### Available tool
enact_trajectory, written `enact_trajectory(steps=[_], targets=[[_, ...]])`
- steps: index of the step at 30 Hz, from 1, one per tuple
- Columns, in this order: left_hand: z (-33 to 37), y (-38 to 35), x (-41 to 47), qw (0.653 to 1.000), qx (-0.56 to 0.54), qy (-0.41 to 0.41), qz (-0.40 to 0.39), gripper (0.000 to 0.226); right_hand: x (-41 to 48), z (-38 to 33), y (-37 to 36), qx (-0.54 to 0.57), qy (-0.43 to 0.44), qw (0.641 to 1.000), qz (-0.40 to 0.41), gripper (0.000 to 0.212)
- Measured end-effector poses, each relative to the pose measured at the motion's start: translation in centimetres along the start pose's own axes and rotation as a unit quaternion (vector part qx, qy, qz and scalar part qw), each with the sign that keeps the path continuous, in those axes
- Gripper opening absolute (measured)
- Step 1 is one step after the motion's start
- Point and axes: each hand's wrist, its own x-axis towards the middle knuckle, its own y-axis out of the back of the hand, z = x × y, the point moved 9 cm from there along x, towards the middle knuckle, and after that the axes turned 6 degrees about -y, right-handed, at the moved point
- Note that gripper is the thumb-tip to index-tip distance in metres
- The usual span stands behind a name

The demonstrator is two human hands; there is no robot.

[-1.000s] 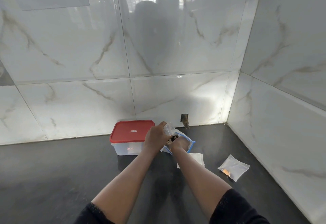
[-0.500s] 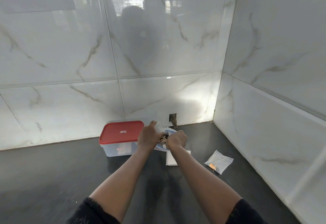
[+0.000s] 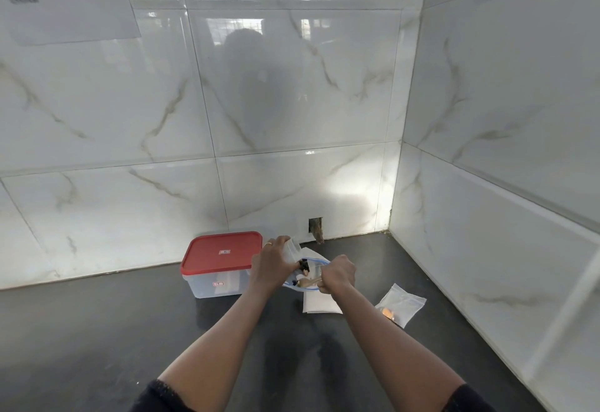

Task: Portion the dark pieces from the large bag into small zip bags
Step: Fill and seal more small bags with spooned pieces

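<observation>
I see left hand gripping a small zip bag over the large bag, dark pieces at its fingers. Right hand fisted at the large bag's mouth, grip unclear. Red-lidded tub just left, sealed pouch lying right, on the dark counter.

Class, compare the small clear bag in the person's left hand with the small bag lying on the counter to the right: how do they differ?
The held bag is raised, gripped by the left hand; the counter bag lies flat, untouched. The counter bag shows something orange in its near corner; the held bag shows none. The hand hides much of the held bag; the counter bag is in full view. Both are small and clear.
</observation>
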Motion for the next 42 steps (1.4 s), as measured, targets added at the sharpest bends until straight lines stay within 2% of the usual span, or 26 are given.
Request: enact_trajectory(steps=[4, 7, 12, 20, 29, 34, 38, 42], targets=[[-0.2, -0.3, -0.2, 1.0, 0.008, -0.015, 0.0, 0.062, -0.3, 0.5, -0.2, -0.008, 0.003, 1.0, 0.0, 0.017], [-0.5, -0.4, -0.2, 1.0, 0.01, -0.014, 0.006, 0.063, -0.2, 0.8, -0.2, -0.015, 0.002, 1.0, 0.001, 0.024], [-0.6, -0.7, -0.1, 1.0, 0.011, -0.019, 0.009, 0.06, -0.1, 0.9, -0.7, -0.051, 0.026, 0.998, -0.004, 0.012], [-0.7, -0.2, 0.4, 0.999, -0.005, -0.023, 0.028, 0.051, -0.9, -0.1, -3.2, -0.126, 0.07, 0.989, -0.024, 0.029], [-1.6, -0.3, 0.4, 0.999, -0.026, -0.032, 0.027, 0.05, 0.0, 0.9, -3.6, -0.072, 0.009, 0.997, -0.014, 0.027], [-1.4, -0.5, 0.6, 0.999, -0.039, -0.018, 0.016, 0.069, 0.0, 1.2, -3.2, -0.045, -0.004, 0.999, -0.001, 0.026], [-1.3, -0.4, 0.9, 0.998, -0.047, -0.013, 0.043, 0.067, 0.4, 0.8, -2.3, -0.029, -0.003, 0.999, 0.014, 0.025], [-1.6, -0.3, 0.8, 0.996, -0.064, 0.007, 0.061, 0.067, 1.1, 0.2, -1.2, -0.025, -0.001, 1.0, 0.005, 0.013]])
